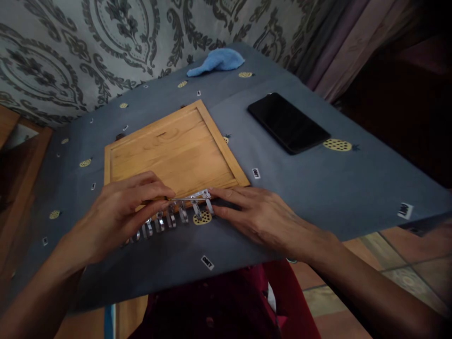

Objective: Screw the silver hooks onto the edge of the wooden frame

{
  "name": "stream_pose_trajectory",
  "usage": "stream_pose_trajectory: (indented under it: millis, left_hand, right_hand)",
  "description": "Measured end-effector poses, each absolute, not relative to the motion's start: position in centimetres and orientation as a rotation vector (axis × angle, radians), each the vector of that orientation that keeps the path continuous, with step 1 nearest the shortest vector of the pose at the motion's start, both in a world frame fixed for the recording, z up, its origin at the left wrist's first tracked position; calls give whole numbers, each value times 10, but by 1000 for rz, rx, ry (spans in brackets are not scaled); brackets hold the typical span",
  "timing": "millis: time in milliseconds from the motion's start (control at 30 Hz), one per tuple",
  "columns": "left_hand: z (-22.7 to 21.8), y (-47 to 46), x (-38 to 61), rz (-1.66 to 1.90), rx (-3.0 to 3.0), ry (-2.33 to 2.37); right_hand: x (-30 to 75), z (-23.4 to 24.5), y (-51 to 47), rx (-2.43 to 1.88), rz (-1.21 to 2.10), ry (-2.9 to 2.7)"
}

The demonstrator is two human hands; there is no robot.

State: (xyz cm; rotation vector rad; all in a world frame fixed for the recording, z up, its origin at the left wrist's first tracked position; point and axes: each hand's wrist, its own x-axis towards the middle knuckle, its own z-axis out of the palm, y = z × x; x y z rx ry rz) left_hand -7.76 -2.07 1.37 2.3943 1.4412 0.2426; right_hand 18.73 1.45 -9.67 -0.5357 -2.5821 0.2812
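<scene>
A framed wooden panel (165, 150) lies flat on the table. Along its near edge runs a metal hook rail (193, 196) with several curved silver hooks hanging toward me. My left hand (136, 207) is closed around what looks like a thin screwdriver (187, 199); its handle is mostly hidden in the fingers. The slim shaft points right and its tip reaches the rail's right end. Thumb and forefinger of my right hand (252, 212) close on the end hook there. My left hand covers part of the row of hooks.
A black smartphone (287, 123) rests to the right of the panel. At the back lies a crumpled blue cloth (217, 61), near the patterned wallpaper (120, 33). The grey tablecloth (300, 188) drops off at the near edge. Wooden furniture (26, 188) stands at the left.
</scene>
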Motion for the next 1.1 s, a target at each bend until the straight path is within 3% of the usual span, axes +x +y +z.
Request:
stream_pose_trajectory:
  millis: [1100]
  left_hand:
    - [39, -22, -55, 243, 2573, 1527]
  right_hand:
    - [187, -97, 15, -541, 293, -2576]
